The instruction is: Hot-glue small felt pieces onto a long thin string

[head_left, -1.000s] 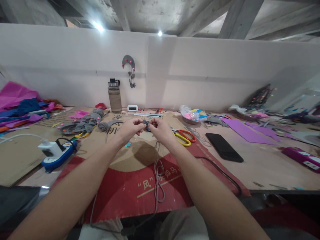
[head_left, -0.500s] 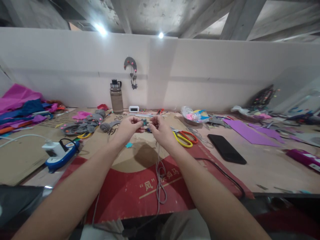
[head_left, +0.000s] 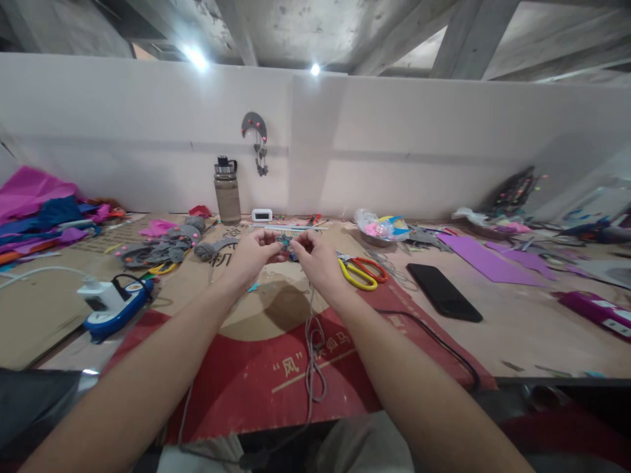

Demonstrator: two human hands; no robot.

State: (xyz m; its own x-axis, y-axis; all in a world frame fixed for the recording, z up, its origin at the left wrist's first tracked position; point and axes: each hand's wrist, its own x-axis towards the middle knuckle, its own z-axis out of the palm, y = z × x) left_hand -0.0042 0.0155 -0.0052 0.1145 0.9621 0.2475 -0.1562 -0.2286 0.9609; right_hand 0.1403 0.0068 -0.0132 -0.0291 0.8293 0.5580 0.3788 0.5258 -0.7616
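Observation:
My left hand (head_left: 255,255) and my right hand (head_left: 313,256) are nearly together above the middle of the cardboard. Thumb and fingers of each are pinched. Between the fingertips shows a small teal piece (head_left: 286,242); its exact kind is too small to make out, and the fingers partly cover it. From below my right hand a thin grey cord (head_left: 310,328) runs down in loose loops over the red part of the cardboard (head_left: 236,387). Part of a bright blue scrap (head_left: 253,288) lies beside my left wrist. Scissors (head_left: 359,272) with yellow and orange handles rest right of my right wrist.
A black phone (head_left: 444,292) and purple sheets (head_left: 486,256) lie to the right. At left are a power strip (head_left: 118,309), grey felt pieces (head_left: 167,248) and a heap of coloured felt (head_left: 44,203). A water bottle (head_left: 227,194) and small clock (head_left: 261,215) stand behind.
My fingertips have drawn slightly closer together around the teal piece. My left hand now covers more of the bright blue scrap. The view has shifted a little.

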